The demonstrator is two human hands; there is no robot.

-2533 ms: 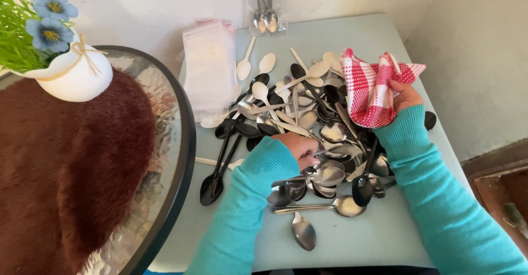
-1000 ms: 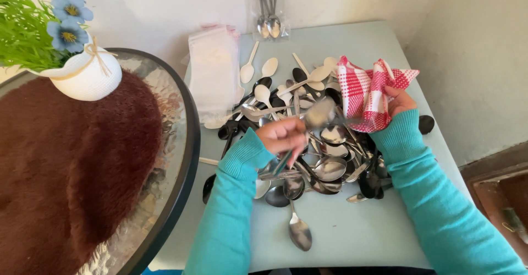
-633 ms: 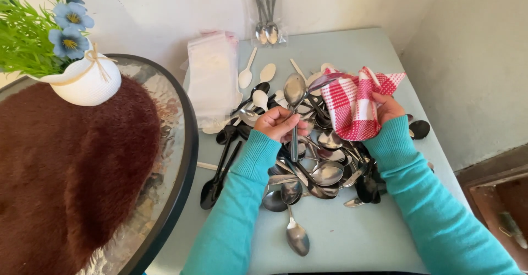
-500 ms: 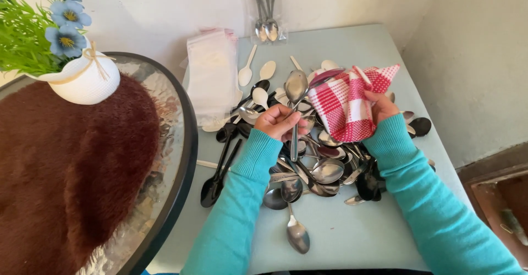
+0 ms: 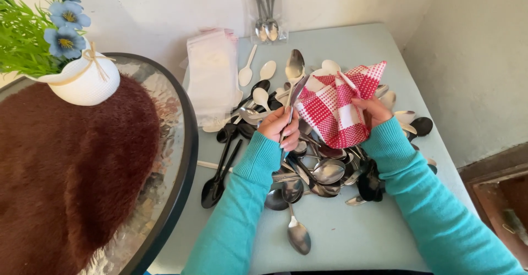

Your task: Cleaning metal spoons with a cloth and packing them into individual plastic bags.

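My left hand (image 5: 279, 127) grips a metal spoon (image 5: 294, 69) by its handle, bowl pointing up and away. Held in my right hand (image 5: 375, 111) is a red and white checked cloth (image 5: 336, 108), which touches the spoon's handle. Both hands hover over a heap of spoons (image 5: 313, 168) in metal, black and white on a pale blue table (image 5: 352, 236). One metal spoon (image 5: 297, 234) lies apart near the front edge.
A round glass table (image 5: 165, 159) with a brown furry cover and a white pot of blue flowers (image 5: 77, 77) stands at the left. Clear plastic bags (image 5: 212, 77) lie at the back left, and a packet of spoons (image 5: 265, 11) leans on the wall.
My left hand picked a metal spoon out of the heap and raised it upright. My right hand brought the checked cloth leftward against it.
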